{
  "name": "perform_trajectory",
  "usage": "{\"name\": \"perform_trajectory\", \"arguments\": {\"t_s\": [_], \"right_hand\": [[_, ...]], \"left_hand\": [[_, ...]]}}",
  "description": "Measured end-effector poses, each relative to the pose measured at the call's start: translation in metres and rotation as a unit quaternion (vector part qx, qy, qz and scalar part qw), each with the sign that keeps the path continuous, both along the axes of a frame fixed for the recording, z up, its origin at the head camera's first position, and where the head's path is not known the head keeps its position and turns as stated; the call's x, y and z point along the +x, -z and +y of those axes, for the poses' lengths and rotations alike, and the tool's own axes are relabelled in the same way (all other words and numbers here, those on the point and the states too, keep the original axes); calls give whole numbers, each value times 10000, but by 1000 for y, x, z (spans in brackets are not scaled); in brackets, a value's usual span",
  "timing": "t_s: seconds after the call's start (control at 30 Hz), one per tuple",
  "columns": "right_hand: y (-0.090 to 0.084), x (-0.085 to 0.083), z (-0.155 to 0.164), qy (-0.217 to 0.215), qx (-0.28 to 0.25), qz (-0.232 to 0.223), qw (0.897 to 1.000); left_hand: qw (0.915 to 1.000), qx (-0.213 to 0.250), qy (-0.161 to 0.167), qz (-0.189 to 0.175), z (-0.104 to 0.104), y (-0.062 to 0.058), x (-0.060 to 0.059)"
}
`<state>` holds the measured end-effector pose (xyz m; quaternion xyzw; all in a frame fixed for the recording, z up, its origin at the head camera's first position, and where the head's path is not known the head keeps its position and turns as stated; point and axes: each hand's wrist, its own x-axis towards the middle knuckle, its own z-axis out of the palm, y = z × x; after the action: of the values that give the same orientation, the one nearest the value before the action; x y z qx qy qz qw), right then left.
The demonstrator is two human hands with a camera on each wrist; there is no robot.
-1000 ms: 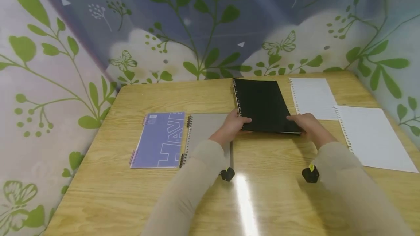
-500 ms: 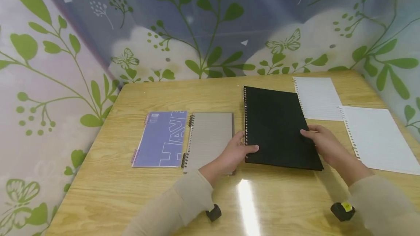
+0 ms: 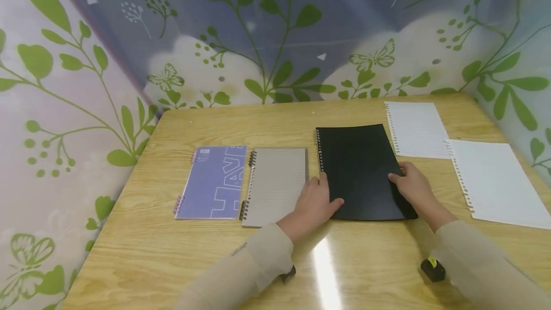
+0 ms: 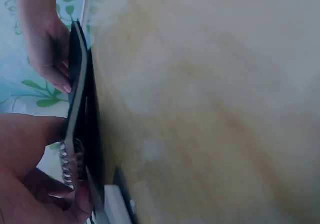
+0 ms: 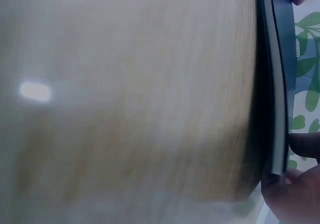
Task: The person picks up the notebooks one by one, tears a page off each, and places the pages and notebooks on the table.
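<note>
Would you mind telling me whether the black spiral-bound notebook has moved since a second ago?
Yes. The black spiral-bound notebook has come toward the person: its near edge now lies about level with the near edge of the grey spiral notebook, which has stayed put.

Study nook — wooden desk (image 3: 172,252), leaf-print screens (image 3: 64,85), notebooks (image 3: 241,183)

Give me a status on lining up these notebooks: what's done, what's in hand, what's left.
Done: the purple notebook and grey notebook lie flat, side by side on the table. In hand: the black notebook lies just right of the grey one, the left hand on its spiral corner, the right hand on its right edge. Left: two loose sheets lie untouched at the right.
</note>
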<state>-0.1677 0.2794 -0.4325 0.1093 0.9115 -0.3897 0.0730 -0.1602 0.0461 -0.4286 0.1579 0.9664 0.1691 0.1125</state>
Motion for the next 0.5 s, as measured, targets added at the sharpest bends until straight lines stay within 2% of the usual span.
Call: {"name": "perform_trajectory", "arguments": {"t_s": [0.03, 0.1, 0.2, 0.3, 0.37, 0.5], "right_hand": [[1, -3, -1, -11, 150, 91, 9998], [2, -8, -3, -25, 458, 273, 9986], [3, -13, -8, 38, 978, 375, 9945], [3, -12, -13, 201, 1418, 295, 9893], [2, -11, -14, 277, 1526, 244, 9876], [1, -11, -14, 328, 1281, 235, 9909]], "left_hand": [[9989, -383, 105, 250, 0, 0, -2], [9909, -1139, 283, 663, 0, 0, -4], [9777, -1851, 430, 898, 0, 0, -7], [9743, -2044, 490, 805, -1, 0, -10], [9731, -2096, 554, 786, -2, 0, -12], [9754, -2013, 530, 726, -4, 0, -16]]}}
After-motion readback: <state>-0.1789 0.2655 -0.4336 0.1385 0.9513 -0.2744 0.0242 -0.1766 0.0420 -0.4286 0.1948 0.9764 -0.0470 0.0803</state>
